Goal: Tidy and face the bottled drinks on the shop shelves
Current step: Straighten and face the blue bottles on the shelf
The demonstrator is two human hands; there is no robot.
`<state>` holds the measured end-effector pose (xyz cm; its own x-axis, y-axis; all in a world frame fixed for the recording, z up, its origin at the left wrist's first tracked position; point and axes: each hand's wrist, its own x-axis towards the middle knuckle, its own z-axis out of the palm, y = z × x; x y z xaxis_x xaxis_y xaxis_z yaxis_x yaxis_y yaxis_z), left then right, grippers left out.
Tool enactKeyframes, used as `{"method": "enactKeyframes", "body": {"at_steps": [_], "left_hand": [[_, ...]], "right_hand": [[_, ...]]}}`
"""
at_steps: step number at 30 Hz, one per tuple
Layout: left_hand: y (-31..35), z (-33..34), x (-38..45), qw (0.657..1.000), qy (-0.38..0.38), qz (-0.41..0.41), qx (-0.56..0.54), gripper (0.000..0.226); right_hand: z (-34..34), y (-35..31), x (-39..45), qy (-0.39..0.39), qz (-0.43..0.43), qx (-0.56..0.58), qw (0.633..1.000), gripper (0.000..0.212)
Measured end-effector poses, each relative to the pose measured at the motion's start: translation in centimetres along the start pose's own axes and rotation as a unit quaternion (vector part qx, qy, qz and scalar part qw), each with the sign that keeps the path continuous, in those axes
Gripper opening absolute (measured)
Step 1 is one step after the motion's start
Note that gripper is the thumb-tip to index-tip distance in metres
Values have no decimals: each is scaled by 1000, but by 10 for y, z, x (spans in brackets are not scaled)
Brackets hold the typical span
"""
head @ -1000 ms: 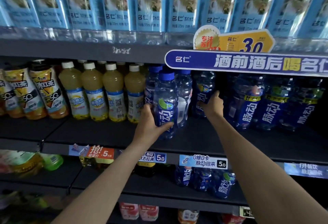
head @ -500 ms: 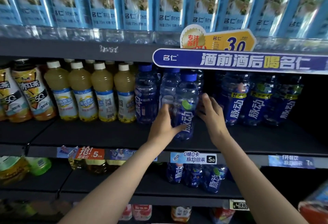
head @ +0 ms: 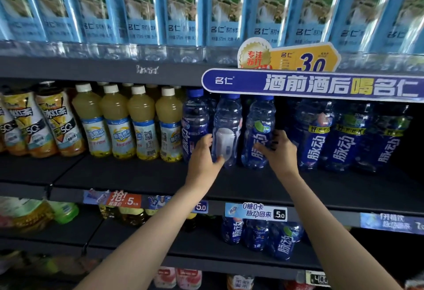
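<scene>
The view is a dark shop shelving unit with several levels. On the middle shelf [head: 128, 175], at the far left, stand iced tea bottles [head: 55, 122] with yellow and black labels, a little tilted in this wide view. Next to them is a row of yellow juice bottles [head: 119, 124] with white caps, upright and close together.

Then come the blue drink bottles. The left hand [head: 203, 158] grips a blue-capped bottle [head: 227, 131] low on its body — the thumb lies across the front near the base, the other fingers go behind it. This bottle shows its white back label to the front, so it is not faced. It stands on the shelf between another blue bottle [head: 195, 124] on its left and a third blue bottle [head: 259, 133] on its right, which shows its front label. The right hand [head: 278, 152] touches this third bottle with bent fingers on its right side; if it really grips, I cannot tell. Further right, more dark blue bottles [head: 344, 138] stand in shadow.

Above, the top shelf carries a long row of light blue water bottles [head: 183, 14], and a blue banner [head: 309, 85] with a yellow price sign [head: 305, 60] hangs at its edge. Below, price tags [head: 255, 212] sit on the shelf edge — under them a lower shelf [head: 160, 246] holds a few blue bottles [head: 259, 234] and, at the left, some green and yellow ones [head: 62, 211].
</scene>
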<state>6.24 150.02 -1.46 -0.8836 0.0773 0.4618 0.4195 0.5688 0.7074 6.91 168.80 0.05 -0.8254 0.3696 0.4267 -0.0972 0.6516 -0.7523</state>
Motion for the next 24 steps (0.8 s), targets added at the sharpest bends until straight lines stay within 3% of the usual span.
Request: {"method": "enactKeyframes", "body": {"at_steps": [3,7,10,13,19,21,24], "left_hand": [[7,7,8,999,-27,-19,16,72],[16,26,24,993,-48,-111,-9,86],[19,40,25,988,3,-157,-10,71],[20,38,19,989,21,-148,21,60],[18,-3,1,988,-71,-130,-46,53],[14,-23,-11,975,-123,-137,-128,44],[10,-55,-26,939,-203,-149,-234,22]], "right_hand": [[1,6,2,5,-12,-1,1000,53],[4,10,2,12,-23,9,1000,53],[6,13,3,14,-23,12,1000,56],[7,15,4,16,-22,7,1000,58],[4,2,-3,-2,14,-45,999,61],[2,-9,-14,49,6,-58,997,59],[-1,-42,-37,125,-60,35,990,40]]}}
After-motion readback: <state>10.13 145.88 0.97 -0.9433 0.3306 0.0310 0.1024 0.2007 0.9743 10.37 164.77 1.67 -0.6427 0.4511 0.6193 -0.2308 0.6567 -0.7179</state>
